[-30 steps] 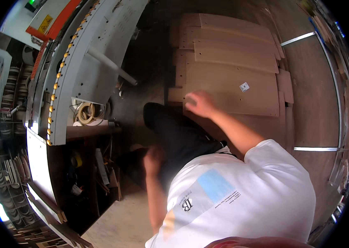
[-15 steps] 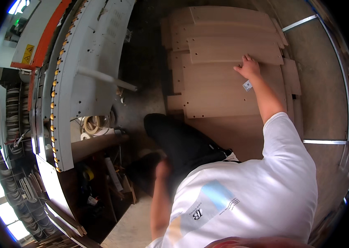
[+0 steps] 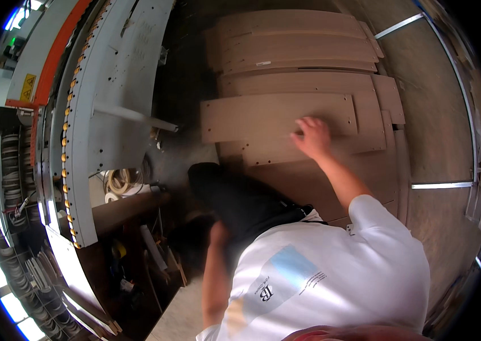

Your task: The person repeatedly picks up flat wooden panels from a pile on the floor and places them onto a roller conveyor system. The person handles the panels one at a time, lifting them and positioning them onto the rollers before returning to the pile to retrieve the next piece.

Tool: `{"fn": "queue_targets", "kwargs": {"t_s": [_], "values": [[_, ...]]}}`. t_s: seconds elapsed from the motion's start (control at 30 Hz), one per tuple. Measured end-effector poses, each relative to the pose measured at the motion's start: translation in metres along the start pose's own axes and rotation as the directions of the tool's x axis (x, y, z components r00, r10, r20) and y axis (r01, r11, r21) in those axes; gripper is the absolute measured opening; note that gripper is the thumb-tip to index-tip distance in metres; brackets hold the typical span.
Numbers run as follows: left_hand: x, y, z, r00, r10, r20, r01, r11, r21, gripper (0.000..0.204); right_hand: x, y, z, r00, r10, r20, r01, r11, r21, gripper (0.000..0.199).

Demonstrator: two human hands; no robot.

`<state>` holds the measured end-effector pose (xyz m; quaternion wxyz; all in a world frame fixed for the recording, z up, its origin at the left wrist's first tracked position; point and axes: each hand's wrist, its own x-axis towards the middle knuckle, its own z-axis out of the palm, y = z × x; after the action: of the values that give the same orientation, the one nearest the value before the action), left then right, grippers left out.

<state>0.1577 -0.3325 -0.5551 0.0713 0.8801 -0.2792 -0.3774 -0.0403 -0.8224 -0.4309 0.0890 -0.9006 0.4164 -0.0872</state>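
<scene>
My right hand (image 3: 312, 136) lies palm down across the near edge of a long brown board (image 3: 263, 116) with small drilled holes. Its fingers are apart and slightly bent, a little blurred, and do not wrap around the board. That board rests loosely on top of a stack of similar brown panels (image 3: 303, 54), its left end jutting past those beneath. Down by my dark-trousered leg, my left hand (image 3: 218, 234) sits against the thigh; its fingers are hidden in shadow.
A long grey machine (image 3: 124, 74) with a row of yellow rollers stands on the left. Under it lie coiled hoses or tape (image 3: 120, 181) and a shelf of tools (image 3: 129, 261). Metal strips (image 3: 442, 186) edge the floor on the right.
The top board has slid left and toward me, together with my right hand. A small white label now shows on a far panel. My left hand stays by the leg.
</scene>
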Motion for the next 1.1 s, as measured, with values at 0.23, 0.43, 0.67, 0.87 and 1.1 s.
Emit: {"fn": "queue_targets", "kwargs": {"t_s": [0.23,0.43,0.67,0.87,1.1], "values": [[-0.008,0.017,-0.010,0.995,-0.042,0.086,0.038,0.998,0.042,0.026,-0.076,0.117,-0.017,0.795,0.594,-0.120,-0.593,0.804,0.045,0.072],[-0.014,0.041,-0.037,0.988,-0.062,0.142,0.052,0.996,0.072,0.029,-0.128,0.150,-0.003,0.725,0.619,0.301,-0.684,0.697,0.215,0.065],[-0.023,0.048,-0.036,0.998,-0.041,0.055,0.043,0.999,-0.031,0.033,-0.166,0.094,-0.003,0.428,0.498,0.754,-0.865,-0.016,0.501,0.078],[-0.021,0.036,-0.025,1.000,-0.025,0.002,0.025,0.996,-0.084,0.034,-0.157,0.044,0.054,0.387,0.580,0.717,-0.529,-0.497,0.688,0.095],[-0.026,0.042,-0.035,1.000,-0.001,0.008,0.002,0.990,-0.142,0.037,-0.113,0.010,0.040,0.528,0.552,0.645,-0.478,-0.435,0.763,0.096]]}}
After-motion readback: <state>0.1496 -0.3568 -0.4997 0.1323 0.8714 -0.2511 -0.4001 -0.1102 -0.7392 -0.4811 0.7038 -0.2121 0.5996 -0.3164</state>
